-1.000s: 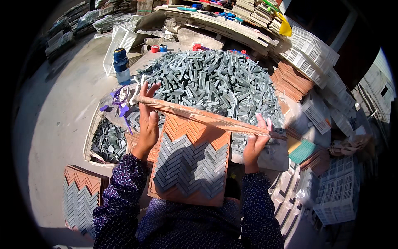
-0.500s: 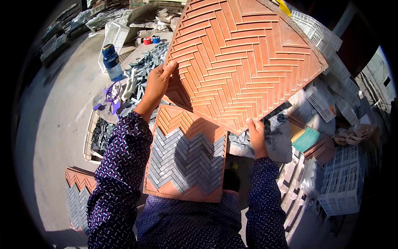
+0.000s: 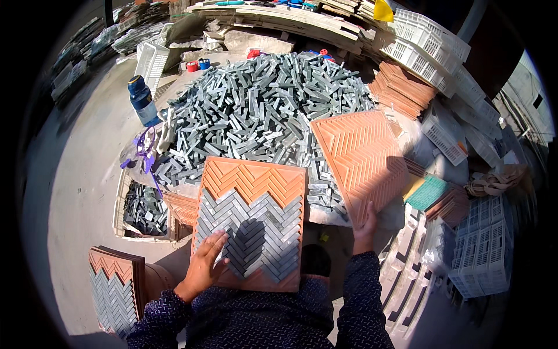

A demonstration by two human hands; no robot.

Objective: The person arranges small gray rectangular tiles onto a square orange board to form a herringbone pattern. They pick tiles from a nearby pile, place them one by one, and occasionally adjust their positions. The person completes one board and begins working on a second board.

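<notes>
An orange herringbone mould tray (image 3: pixel 247 179) rests tilted against my lap, with rows of grey stone strips (image 3: pixel 279 215) set in its middle. Bare orange grooves show along its top and bottom edges. My left hand (image 3: pixel 203 264) lies on the left part of those strips, fingers stretched out, holding nothing. At the right, my right hand (image 3: pixel 364 230) grips the lower corner of a second, bare herringbone mould tray (image 3: pixel 354 145). That tray slants over the right end of a big heap of loose grey strips (image 3: pixel 261 110).
A stack of trays (image 3: pixel 111 260) with strips stands at lower left, near a crate (image 3: pixel 119 218) of strips. A blue bottle (image 3: pixel 142 102) and purple ribbon (image 3: pixel 145 148) sit left of the heap. More trays (image 3: pixel 401 87) and white crates (image 3: pixel 479 250) stand at the right.
The bare tray has moved down and right from in front of me, uncovering the heap. My left hand has let go of it and come down onto the grey strips.
</notes>
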